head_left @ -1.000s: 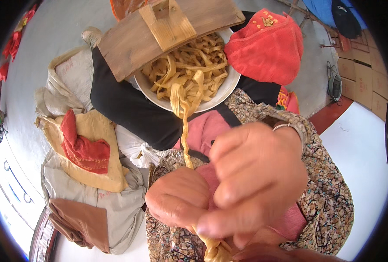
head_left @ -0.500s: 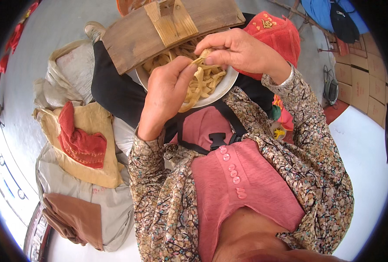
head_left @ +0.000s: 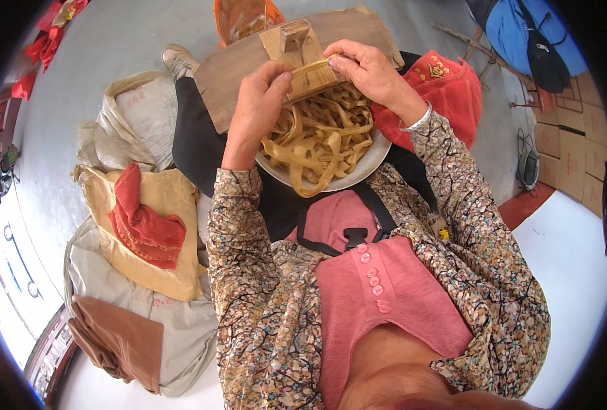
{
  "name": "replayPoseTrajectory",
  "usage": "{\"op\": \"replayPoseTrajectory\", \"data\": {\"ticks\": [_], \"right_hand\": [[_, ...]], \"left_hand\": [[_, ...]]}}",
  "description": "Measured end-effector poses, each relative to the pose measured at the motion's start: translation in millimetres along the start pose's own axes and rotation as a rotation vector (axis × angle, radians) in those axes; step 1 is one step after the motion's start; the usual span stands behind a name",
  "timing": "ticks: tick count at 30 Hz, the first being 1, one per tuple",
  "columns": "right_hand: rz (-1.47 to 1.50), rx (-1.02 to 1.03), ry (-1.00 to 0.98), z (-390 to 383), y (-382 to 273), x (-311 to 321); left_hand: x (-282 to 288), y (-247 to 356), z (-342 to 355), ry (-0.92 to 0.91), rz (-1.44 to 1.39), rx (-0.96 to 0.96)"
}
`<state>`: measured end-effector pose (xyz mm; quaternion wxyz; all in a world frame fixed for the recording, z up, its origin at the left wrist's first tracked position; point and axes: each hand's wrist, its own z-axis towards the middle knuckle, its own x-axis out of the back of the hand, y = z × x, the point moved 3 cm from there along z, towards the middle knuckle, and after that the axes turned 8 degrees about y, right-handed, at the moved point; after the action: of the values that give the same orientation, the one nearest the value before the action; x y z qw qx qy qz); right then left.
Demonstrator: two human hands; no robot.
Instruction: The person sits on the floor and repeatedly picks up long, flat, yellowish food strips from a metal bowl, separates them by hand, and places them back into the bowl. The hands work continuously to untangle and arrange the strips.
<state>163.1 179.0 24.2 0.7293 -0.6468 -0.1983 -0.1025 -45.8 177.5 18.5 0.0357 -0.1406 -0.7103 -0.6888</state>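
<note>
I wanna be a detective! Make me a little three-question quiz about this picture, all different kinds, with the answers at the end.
1. True or false: the red cloth on the left lies on the yellowish sack.
2. Pick one: what runs between the left hand and the right hand?
A) a pencil
B) a tan strip
C) a spoon
3. Look closely: which wrist shows a silvery bracelet?

Key:
1. True.
2. B.
3. The right wrist.
</note>
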Motion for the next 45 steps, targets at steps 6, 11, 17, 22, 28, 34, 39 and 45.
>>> {"op": "replayPoseTrajectory", "data": {"ticks": [6,11,17,22,28,34,39,45], "right_hand": [[-0.112,0.055,0.091,7.2,9.5,-3.3],[-0.122,0.070,0.094,1.8,11.2,-10.9],[-0.326,0.290,0.126,-15.7,13.4,-16.9],[-0.488,0.275,0.166,-24.6,22.7,2.7],[-0.489,0.538,0.300,-44.7,-48.8,-9.3],[-0.515,0.501,0.345,-29.1,-59.0,-5.2],[-0.108,0.084,-0.269,-63.3,-62.2,-3.8],[0.667,0.182,-0.495,-136.8,-156.7,24.3]], "left_hand": [[-7.6,-13.9,14.7,0.081,0.021,-0.009],[-13.7,-9.6,17.3,0.202,0.385,-0.173],[-18.7,-6.9,-2.5,0.284,0.652,-0.143],[5.9,-18.5,-11.8,0.406,0.641,-0.088],[-19.2,-2.5,-38.7,0.150,-0.052,0.074],[-48.3,34.3,-74.7,-0.139,-0.304,0.284],[0.5,57.8,-83.6,0.031,0.063,-0.055],[-16.7,121.0,-111.4,-0.241,-0.324,-0.115]]}}
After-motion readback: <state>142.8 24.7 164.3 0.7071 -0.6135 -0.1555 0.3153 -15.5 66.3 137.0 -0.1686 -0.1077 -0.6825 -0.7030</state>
